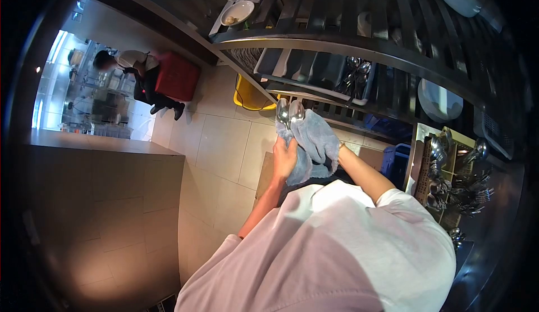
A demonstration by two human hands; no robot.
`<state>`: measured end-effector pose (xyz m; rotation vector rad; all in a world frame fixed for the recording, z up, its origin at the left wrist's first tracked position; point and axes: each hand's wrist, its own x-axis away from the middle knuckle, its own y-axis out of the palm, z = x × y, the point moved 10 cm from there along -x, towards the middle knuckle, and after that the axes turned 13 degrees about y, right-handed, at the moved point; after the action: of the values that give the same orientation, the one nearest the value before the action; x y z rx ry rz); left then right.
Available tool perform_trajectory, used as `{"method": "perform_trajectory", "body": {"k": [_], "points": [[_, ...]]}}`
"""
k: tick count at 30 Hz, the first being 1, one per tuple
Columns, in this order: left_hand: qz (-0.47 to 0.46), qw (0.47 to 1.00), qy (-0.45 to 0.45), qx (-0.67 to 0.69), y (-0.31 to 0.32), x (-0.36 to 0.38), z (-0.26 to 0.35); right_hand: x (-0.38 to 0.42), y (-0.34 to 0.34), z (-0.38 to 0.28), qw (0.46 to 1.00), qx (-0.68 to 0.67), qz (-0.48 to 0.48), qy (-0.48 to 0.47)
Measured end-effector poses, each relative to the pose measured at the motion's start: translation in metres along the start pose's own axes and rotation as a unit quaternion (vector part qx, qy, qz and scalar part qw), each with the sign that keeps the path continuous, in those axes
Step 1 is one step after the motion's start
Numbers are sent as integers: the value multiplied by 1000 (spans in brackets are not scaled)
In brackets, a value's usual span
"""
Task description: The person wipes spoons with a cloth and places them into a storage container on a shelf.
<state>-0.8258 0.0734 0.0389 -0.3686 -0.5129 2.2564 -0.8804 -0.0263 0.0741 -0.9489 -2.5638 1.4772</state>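
Two shiny metal spoons (289,111) stick up out of a grey-blue cloth (314,141), their bowls side by side. My left hand (284,156) is closed around the spoon handles and the cloth's left edge. The cloth covers most of my right hand (340,154); only the part near the wrist shows at the cloth's right side, and its fingers are hidden. Folds of the cloth hang down between both hands, in front of my shirt.
Metal slatted shelves (337,40) hold trays with cutlery. At the right, baskets (449,171) contain several spoons and forks. A yellow bin (252,94) stands on the tiled floor. Another person (143,73) sits by a red box (178,76) at the upper left.
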Motion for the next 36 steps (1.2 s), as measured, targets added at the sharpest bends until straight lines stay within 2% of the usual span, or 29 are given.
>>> {"method": "perform_trajectory", "body": {"k": [4, 6, 7, 9, 10, 12, 15, 22, 25, 28, 29, 31, 34, 35, 36], "points": [[44, 998, 51, 18, -5, 0, 13, -3, -16, -8, 1000, 2, 3, 4], [60, 997, 26, 38, -10, -3, -5, 2, -21, -32, 988, 116, -61, -87], [59, 997, 27, 39, -12, -3, -10, 1, -20, -32, 988, 116, -61, -86], [54, 992, 21, 113, -14, -3, -18, -1, -45, -31, 996, -17, 46, -73], [54, 992, 21, 113, -16, -2, -19, 0, -39, -28, 996, -17, 46, -73], [-6, 993, -13, 121, -6, 2, -25, -2, -15, -17, 996, -63, -48, -34], [-9, 988, -15, 153, 0, 6, -22, 1, -32, -15, 998, -51, -1, -29], [7, 972, -40, 230, 2, 10, -16, -4, -21, -14, 996, -88, -11, -30], [19, 958, -91, 270, 1, 13, -16, -6, -38, -20, 994, -103, -8, -23], [26, 945, -136, 296, -1, 15, -17, 1, -65, -34, 997, -35, 34, -62], [27, 941, -140, 306, -1, 15, -20, 0, -58, -22, 985, -158, -60, -37], [24, 938, -143, 316, -1, 12, -19, 9, -52, -4, 896, -378, -231, 21], [23, 948, -102, 301, -5, 6, -10, 91, 139, 209, 788, -552, -194, 194], [-3, 947, -91, 309, 1, 3, -18, 107, 122, 205, 894, -184, -288, 289], [-32, 945, -80, 315, 5, 2, -20, 125, 72, 204, 849, 210, -338, 349]]}}
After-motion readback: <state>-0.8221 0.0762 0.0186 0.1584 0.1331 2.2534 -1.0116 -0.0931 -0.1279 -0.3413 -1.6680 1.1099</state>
